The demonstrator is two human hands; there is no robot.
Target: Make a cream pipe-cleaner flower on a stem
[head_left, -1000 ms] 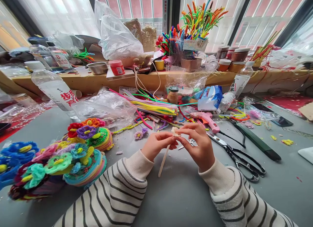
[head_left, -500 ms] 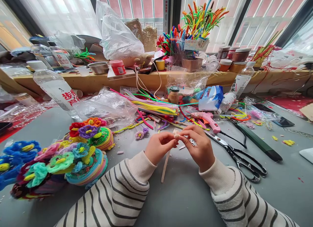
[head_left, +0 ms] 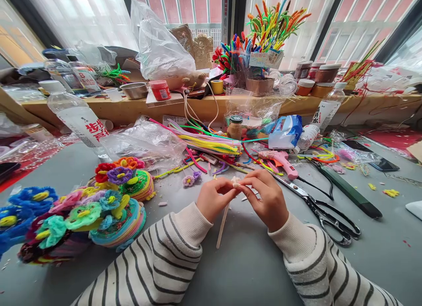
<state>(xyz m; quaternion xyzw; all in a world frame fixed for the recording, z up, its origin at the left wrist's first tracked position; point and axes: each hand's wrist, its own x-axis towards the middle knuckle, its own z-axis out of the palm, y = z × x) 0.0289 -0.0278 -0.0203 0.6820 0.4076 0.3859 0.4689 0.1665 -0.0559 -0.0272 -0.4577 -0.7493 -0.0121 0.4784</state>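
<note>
Both my hands meet at the middle of the grey table (head_left: pixel 244 262). My left hand (head_left: pixel 214 198) is closed in a pinch on a cream pipe cleaner (head_left: pixel 223 224) whose free end hangs down toward me. My right hand (head_left: pixel 267 198) is closed on the coiled top end of the same pipe cleaner, fingertip to fingertip with the left. Striped sleeves cover both forearms.
Finished pipe-cleaner flower coasters (head_left: pixel 108 213) are piled at the left. Black scissors (head_left: pixel 326 216) and a pink glue gun (head_left: pixel 280 160) lie to the right. Loose coloured pipe cleaners (head_left: pixel 207 143), plastic bags, a water bottle (head_left: pixel 77 117) and jars crowd the back, below a cluttered wooden sill.
My hands have stayed together and sunk slightly while the fingers work the coiled tip. The hanging end of the pipe cleaner has swung a little.
</note>
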